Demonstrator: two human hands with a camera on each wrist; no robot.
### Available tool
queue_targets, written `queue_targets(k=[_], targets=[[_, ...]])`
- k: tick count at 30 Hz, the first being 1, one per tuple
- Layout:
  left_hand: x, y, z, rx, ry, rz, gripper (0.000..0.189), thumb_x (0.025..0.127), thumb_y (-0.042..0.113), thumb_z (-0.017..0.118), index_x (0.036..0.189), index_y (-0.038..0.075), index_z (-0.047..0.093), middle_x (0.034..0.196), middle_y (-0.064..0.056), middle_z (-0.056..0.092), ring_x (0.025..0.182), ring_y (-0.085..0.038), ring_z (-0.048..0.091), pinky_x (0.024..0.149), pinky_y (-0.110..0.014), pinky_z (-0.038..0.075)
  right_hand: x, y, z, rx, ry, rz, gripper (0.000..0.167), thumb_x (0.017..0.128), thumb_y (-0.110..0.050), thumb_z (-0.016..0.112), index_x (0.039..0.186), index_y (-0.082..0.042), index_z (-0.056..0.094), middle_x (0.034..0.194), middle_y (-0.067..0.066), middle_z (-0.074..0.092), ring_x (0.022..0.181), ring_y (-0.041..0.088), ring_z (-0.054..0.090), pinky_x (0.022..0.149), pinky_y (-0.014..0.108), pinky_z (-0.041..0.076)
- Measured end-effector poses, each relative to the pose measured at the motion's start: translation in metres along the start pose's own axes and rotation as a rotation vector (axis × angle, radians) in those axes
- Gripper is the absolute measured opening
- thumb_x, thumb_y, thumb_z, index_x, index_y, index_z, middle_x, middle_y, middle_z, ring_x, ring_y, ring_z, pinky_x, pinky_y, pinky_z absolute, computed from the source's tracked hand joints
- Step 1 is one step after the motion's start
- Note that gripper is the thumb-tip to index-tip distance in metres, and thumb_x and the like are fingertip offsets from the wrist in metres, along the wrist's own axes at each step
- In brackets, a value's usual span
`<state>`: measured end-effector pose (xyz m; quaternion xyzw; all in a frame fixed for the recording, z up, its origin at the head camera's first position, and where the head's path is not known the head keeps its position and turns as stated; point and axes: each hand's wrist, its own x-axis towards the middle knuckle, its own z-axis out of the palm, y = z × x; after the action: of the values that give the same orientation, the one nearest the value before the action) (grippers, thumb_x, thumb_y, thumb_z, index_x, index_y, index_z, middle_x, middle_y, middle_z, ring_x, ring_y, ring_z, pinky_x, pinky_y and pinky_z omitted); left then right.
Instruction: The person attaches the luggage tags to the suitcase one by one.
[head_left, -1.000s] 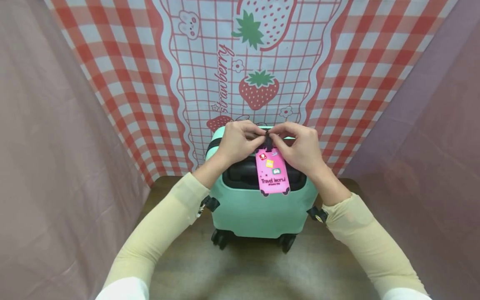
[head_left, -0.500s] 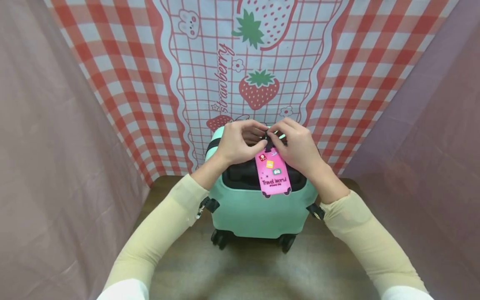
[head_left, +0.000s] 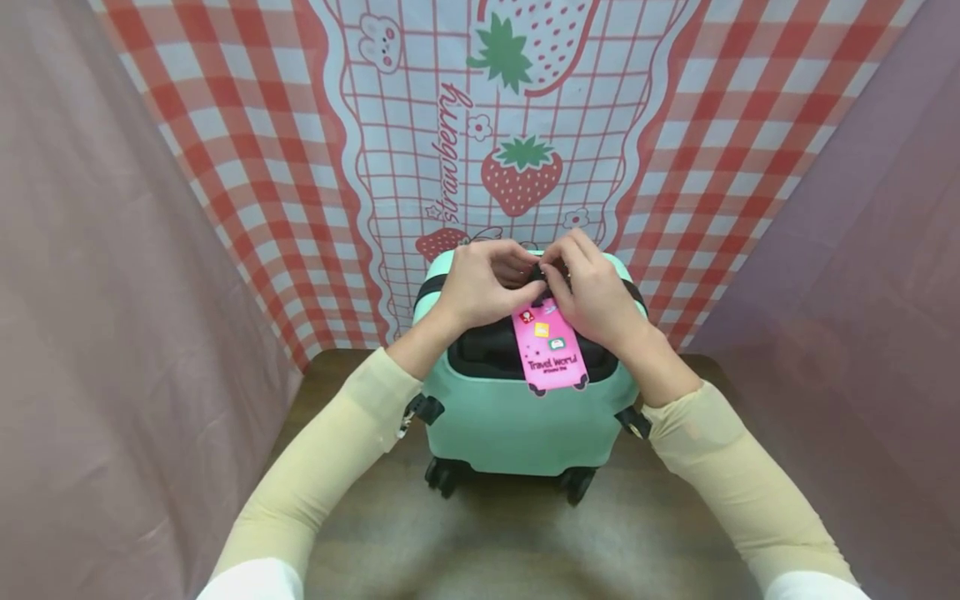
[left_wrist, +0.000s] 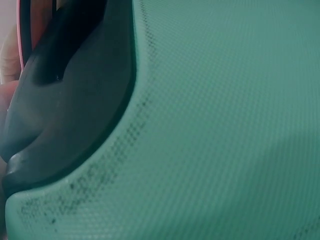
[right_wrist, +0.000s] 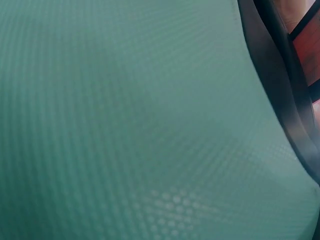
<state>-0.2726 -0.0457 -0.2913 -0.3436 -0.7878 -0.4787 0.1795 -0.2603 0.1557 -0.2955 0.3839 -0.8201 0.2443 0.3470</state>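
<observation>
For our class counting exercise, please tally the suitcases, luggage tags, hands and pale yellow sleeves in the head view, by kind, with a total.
Mint-green suitcase: 1
Pink luggage tag: 1
Hands: 2 (left hand, right hand)
Pale yellow sleeves: 2 (left sleeve, right sleeve)
Total: 6

1. Pink luggage tag (head_left: 551,353): dark lettering (head_left: 552,363) is spelling out "Travel World" across the lower part, its baseline rising slightly toward my right.
2. Same tag, just beneath: a much smaller line (head_left: 555,370) is running under those words; I am getting no sure reading of it.
3. Same tag, higher up: a red patch (head_left: 527,317), a yellow patch (head_left: 542,330) and a green patch (head_left: 556,343) are showing pale marks, too small to tell.
4. Backdrop cloth (head_left: 510,117): "strawberry" is climbing sideways in red script (head_left: 448,154), reading bottom to top.
</observation>
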Motion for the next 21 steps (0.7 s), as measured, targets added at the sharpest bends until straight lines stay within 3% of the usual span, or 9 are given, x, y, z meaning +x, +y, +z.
queue_targets(k=[9,21], targets=[[0.0002,0.0019,-0.0003,0.06,-0.051,-0.032,0.026,0.088,0.015,0.083,0.111,0.004,0.079,0.099,-0.011,0.083,0.087,-0.018,0.082,0.079,-0.026,0.064,-0.0023,-0.0005,0.0028,0.004,0.006,0.027,0.007,0.103,0.003,0.06,0.109,0.007,0.057,0.101,0.022,0.06,0.088,0.034,0.064,0.077,0.045,0.058],[0.0012,0.0005,0.0027,0.097,-0.046,-0.064,0.024,0.091,0.019,0.081,0.11,0.005,0.08,0.098,-0.009,0.083,0.088,-0.017,0.081,0.081,-0.026,0.063,-0.0057,0.0037,-0.0018,0.072,0.022,0.021,0.017,0.097,-0.002,0.069,0.112,0.005,0.066,0.103,0.019,0.071,0.087,0.03,0.069,0.08,0.049,0.061]])
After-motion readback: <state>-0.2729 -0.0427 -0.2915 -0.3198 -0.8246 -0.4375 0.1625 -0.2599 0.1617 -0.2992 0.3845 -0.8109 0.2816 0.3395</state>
